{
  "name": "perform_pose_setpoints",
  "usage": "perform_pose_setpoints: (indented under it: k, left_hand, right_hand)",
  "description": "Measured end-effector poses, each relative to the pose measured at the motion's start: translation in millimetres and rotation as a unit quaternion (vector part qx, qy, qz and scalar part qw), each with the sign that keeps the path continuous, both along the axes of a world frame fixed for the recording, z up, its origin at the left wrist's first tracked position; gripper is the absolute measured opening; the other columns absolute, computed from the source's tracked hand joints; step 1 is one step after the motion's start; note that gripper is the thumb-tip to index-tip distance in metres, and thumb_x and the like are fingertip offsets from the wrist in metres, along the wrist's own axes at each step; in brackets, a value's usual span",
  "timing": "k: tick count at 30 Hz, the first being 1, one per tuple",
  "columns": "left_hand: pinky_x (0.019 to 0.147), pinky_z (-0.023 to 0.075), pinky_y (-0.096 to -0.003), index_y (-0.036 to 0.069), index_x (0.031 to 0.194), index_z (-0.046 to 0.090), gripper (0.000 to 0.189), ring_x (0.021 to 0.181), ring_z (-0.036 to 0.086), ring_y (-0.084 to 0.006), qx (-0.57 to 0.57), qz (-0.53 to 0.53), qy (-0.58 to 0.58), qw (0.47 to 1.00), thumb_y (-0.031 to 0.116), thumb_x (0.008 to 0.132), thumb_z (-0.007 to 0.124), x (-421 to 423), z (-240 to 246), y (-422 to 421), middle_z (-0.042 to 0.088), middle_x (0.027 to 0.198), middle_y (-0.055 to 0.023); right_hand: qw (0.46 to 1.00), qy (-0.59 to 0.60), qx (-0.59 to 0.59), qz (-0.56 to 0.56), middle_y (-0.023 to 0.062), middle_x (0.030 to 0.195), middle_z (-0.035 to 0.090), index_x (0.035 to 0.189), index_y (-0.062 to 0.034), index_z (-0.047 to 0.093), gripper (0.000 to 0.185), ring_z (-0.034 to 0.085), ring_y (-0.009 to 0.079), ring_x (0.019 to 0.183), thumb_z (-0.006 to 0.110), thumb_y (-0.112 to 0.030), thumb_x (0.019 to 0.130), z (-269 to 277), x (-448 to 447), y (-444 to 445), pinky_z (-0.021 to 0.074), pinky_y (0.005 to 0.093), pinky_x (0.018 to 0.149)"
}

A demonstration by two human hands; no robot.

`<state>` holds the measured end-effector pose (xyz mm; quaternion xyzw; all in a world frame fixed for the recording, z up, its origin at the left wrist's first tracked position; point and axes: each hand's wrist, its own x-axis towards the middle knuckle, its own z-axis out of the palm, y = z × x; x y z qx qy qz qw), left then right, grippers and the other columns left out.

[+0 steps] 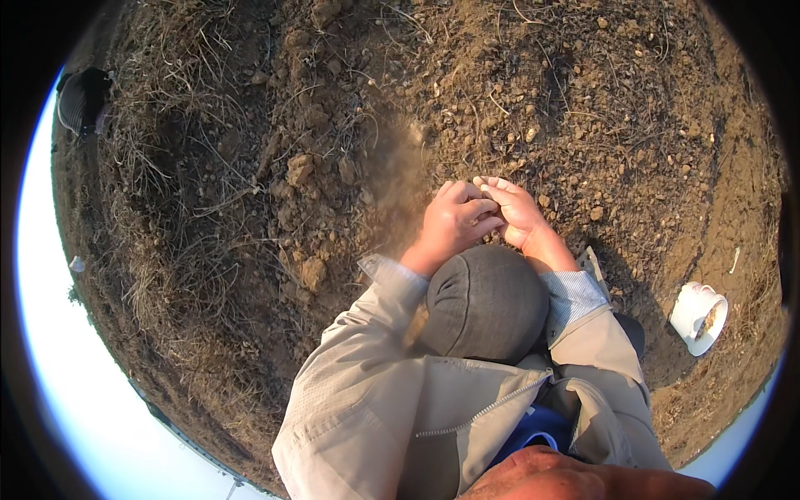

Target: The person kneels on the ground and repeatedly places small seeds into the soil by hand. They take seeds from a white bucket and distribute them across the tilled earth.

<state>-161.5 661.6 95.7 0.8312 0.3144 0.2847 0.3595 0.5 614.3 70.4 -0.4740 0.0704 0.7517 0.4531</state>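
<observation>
My left hand (455, 215) and my right hand (514, 209) meet above my bent knee (490, 303), which is covered in dark grey cloth. The left fingers curl towards the right palm. On the right, thumb and forefinger come close together at the tips. Anything small between the hands is hidden by the fingers. Below and ahead of them lies dry, crumbly soil (562, 169) strewn with small clods, pale bits and stalks. A haze of dust (397, 178) hangs just left of my left hand.
A white plastic bucket (686, 312) lies tilted at the right, with some brownish contents. Beside my right sleeve a flat greyish edge (590, 265) shows. Dry uprooted plants (162, 250) form a row at left. Farther off are a dark striped shape (84, 100) and a small white object (76, 264).
</observation>
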Motion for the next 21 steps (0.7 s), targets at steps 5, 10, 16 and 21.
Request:
perform_pose_setpoints:
  k: [5, 10, 16, 21]
  left_hand:
    - [0.063, 0.0493, -0.0294, 0.004, 0.125, 0.066, 0.036, 0.078, 0.06, -0.0148, -0.306, 0.218, -0.041, 0.926, 0.03, 0.1, 0.065, 4.7, -21.1, -8.7, 0.063, 0.097, -0.0057]
    - [0.061, 0.0446, -0.0236, 0.002, 0.115, 0.071, 0.052, 0.066, 0.056, -0.0078, -0.515, 0.12, -0.015, 0.849, 0.046, 0.112, 0.042, 0.3, -46.8, -11.4, 0.066, 0.078, 0.0005]
    - [0.057, 0.0423, -0.031, 0.0, 0.088, 0.072, 0.06, 0.06, 0.052, -0.0118, -0.488, 0.168, 0.016, 0.856, 0.051, 0.109, 0.048, -9.1, -77.4, -17.2, 0.063, 0.068, -0.0037]
    - [0.048, 0.0251, -0.029, 0.013, 0.074, 0.064, 0.058, 0.053, 0.037, -0.0059, -0.745, 0.155, -0.061, 0.646, 0.056, 0.107, 0.047, -11.3, -61.0, 2.3, 0.047, 0.062, 0.0072]
  right_hand:
    - [0.996, -0.04, 0.003, 0.081, -0.0027, 0.092, 0.061, 0.126, -0.0078, 0.062, 0.022, 0.051, 0.0038, 0.066, 0.056, -0.018, 0.108, 12.8, 3.5, 4.0, 0.0426, 0.0217, 0.053]
    - [0.968, -0.165, 0.016, 0.186, -0.0008, 0.084, 0.061, 0.129, -0.0068, 0.063, 0.029, 0.046, 0.0039, 0.055, 0.051, -0.025, 0.11, 10.2, -4.0, 2.0, 0.0363, 0.0208, 0.045]
    - [0.901, -0.33, 0.089, 0.267, 0.0081, 0.093, 0.069, 0.139, -0.0012, 0.057, 0.04, 0.064, 0.0124, 0.065, 0.05, -0.027, 0.111, -1.1, -14.0, 1.0, 0.0526, 0.0301, 0.06]
    - [0.873, -0.36, 0.128, 0.305, 0.0107, 0.087, 0.068, 0.146, -0.0013, 0.05, 0.043, 0.064, 0.0155, 0.065, 0.049, -0.024, 0.109, -3.7, -24.5, -0.5, 0.0519, 0.0328, 0.061]
